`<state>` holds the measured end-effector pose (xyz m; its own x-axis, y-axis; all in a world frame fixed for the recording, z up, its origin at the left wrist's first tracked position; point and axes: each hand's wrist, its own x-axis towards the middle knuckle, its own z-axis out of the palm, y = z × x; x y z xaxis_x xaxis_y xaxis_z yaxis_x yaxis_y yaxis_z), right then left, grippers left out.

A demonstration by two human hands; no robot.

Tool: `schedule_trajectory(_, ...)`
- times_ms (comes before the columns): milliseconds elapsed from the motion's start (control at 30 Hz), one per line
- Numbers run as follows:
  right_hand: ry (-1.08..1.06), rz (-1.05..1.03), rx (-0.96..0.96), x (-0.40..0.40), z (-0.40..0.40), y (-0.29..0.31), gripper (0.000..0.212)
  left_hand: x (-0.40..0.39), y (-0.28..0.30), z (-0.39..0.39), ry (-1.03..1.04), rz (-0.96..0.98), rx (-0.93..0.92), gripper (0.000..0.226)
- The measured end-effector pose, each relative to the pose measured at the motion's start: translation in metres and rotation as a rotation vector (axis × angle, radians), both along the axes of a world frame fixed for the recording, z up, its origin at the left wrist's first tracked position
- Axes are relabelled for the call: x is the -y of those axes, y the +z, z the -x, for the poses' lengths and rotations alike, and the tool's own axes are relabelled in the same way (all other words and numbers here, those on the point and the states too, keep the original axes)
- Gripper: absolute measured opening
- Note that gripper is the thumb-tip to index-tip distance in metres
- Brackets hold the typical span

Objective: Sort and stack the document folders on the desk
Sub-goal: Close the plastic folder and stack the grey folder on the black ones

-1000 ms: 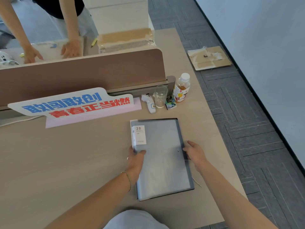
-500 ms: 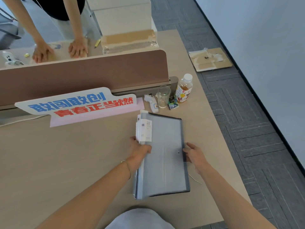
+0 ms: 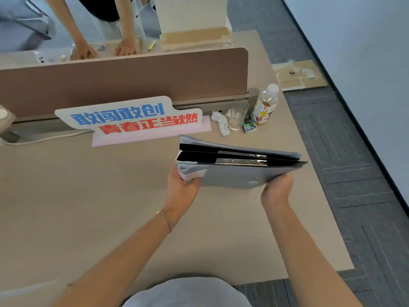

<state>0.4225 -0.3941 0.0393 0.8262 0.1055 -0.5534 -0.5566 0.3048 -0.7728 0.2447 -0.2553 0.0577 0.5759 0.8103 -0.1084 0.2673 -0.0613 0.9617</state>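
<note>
"Where are the folders (image 3: 234, 173)?"

"Up in the air, over the right part of the counter (image 3: 88, 196). They stand on edge, and the long side runs left to right."

"Who holds them?"

"Both hands. The left hand (image 3: 182, 189) is curled around the left end. The right hand (image 3: 276, 189) cups the right end from below. Each is at its own end, so neither is nearer."

"What do they look like?"

"Gray and thin, with black spines and shiny metal clips on top. I think they will go down flat next, long side first."
</note>
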Motion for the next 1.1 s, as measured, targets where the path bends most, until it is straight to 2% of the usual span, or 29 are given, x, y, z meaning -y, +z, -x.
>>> schedule_trajectory(33, 0.005, 0.019, 0.016, -0.003, 0.004, -0.004, 0.038, -0.001, -0.003, 0.006, 0.019, 0.005, -0.014, 0.023)
schedule_trajectory(133, 0.036, 0.045, 0.029, -0.007, 0.018, -0.020, 0.042, -0.004, -0.014, 0.017, 0.014, -0.013, -0.040, 0.038)
schedule_trajectory(200, 0.058, 0.048, 0.041, -0.008, 0.023, -0.024, 0.045, -0.008, -0.020, 0.018, 0.007, 0.005, -0.045, 0.030)
schedule_trajectory(400, 0.097, 0.008, 0.051, -0.022, 0.019, -0.003, 0.043, -0.021, -0.010, 0.001, 0.040, 0.054, -0.033, 0.038)
schedule_trajectory(533, 0.169, 0.115, 0.008, -0.040, 0.019, 0.010, 0.041, -0.045, 0.001, -0.008, 0.119, 0.183, -0.170, 0.034)
schedule_trajectory(700, 0.287, 0.272, -0.108, -0.066, 0.023, 0.009, 0.052, -0.081, 0.022, 0.007, 0.063, 0.416, -0.275, 0.026)
schedule_trajectory(800, 0.360, 0.377, -0.025, -0.087, 0.038, 0.006, 0.059, -0.099, 0.022, 0.014, 0.123, 0.543, -0.313, 0.020)
schedule_trajectory(867, 0.376, 0.480, 0.079, -0.102, 0.046, 0.009, 0.054, -0.112, 0.010, 0.015, 0.157, 0.600, -0.362, 0.029)
schedule_trajectory(933, 0.425, 0.545, 0.129, -0.114, 0.048, 0.006, 0.044, -0.127, -0.003, 0.015, 0.173, 0.637, -0.403, 0.027)
schedule_trajectory(1100, 0.521, 0.562, 0.053, -0.134, 0.036, -0.015, 0.035, -0.145, -0.006, 0.005, 0.175, 0.701, -0.440, 0.028)
